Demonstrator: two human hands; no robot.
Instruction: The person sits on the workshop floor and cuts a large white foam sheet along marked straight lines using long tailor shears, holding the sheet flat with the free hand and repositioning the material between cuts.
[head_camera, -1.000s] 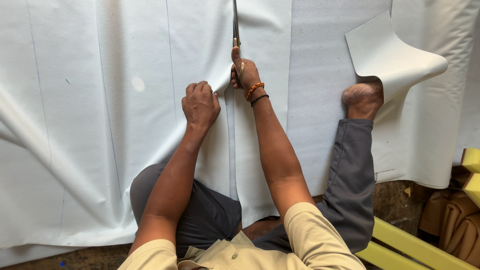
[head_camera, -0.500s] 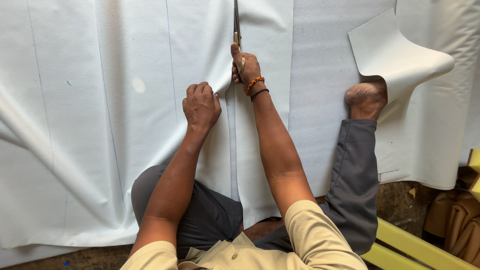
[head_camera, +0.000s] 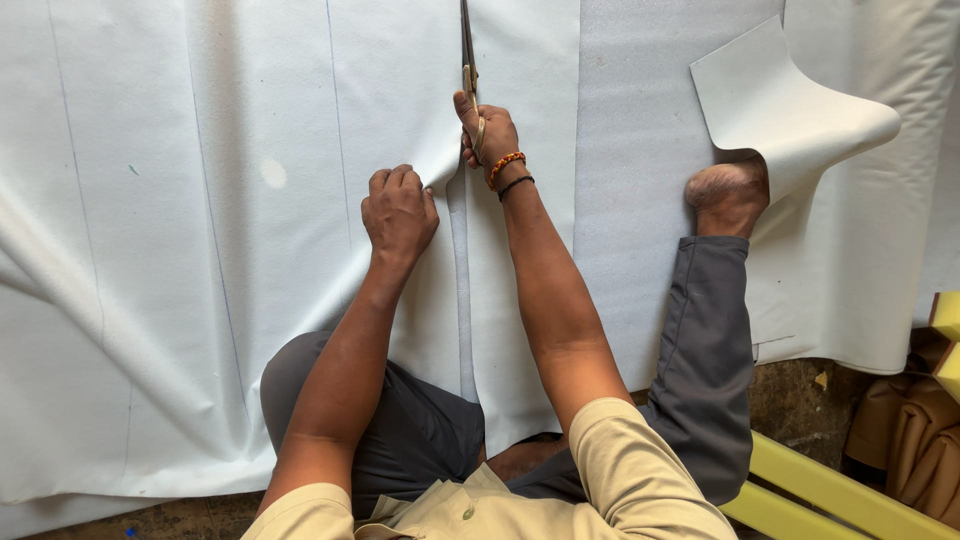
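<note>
A large white sheet of fabric-like material (head_camera: 200, 250) lies spread on the floor, marked with thin pencil lines. My right hand (head_camera: 487, 130) grips a pair of scissors (head_camera: 468, 50) whose blades point away from me along a straight cut. Its wrist wears two beaded bracelets. My left hand (head_camera: 399, 210) is closed on the sheet's cut edge just left of the slit, pulling it taut. The cut runs back toward my lap, splitting the sheet into two panels.
My right foot (head_camera: 728, 195) rests on the sheet's grey underside, beside a curled-up white flap (head_camera: 780, 110). Yellow wooden bars (head_camera: 830, 490) and brown material (head_camera: 905, 440) lie at the lower right. Bare ground shows along the bottom edge.
The right hand with the scissors has edged forward along the cut. The left hand keeps its hold on the edge.
</note>
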